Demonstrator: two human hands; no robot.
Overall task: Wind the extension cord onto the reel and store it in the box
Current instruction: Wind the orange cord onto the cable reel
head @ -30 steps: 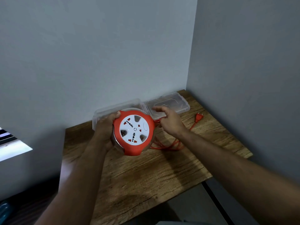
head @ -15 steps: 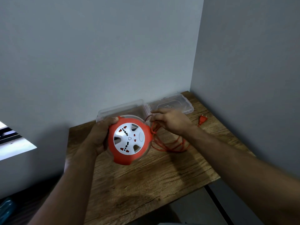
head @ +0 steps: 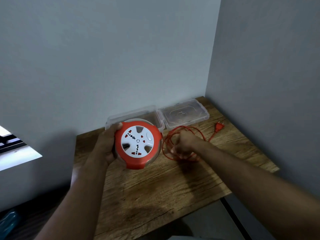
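A round orange reel (head: pixel 137 144) with a white socket face is held above the wooden table, tilted toward me, with my left hand (head: pixel 108 144) gripping its left rim. To its right, loose loops of orange cord (head: pixel 167 141) lie on the table, and my right hand (head: pixel 184 144) is closed around them, blurred by motion. The cord runs on to an orange plug (head: pixel 219 127) lying near the right wall. Behind the reel a clear plastic box (head: pixel 121 116) stands open, partly hidden by the reel, and its hinged lid (head: pixel 184 114) lies flat to the right.
The wooden table (head: pixel 164 184) sits in a corner, with grey walls behind it and on its right. Its front edge runs diagonally at lower right, above a grey floor. A bright window strip (head: pixel 15 153) shows at the left.
My right hand has swung from the top of the reel down and right, into the loose cord loops. The socket face has turned, and the reel has shifted slightly.
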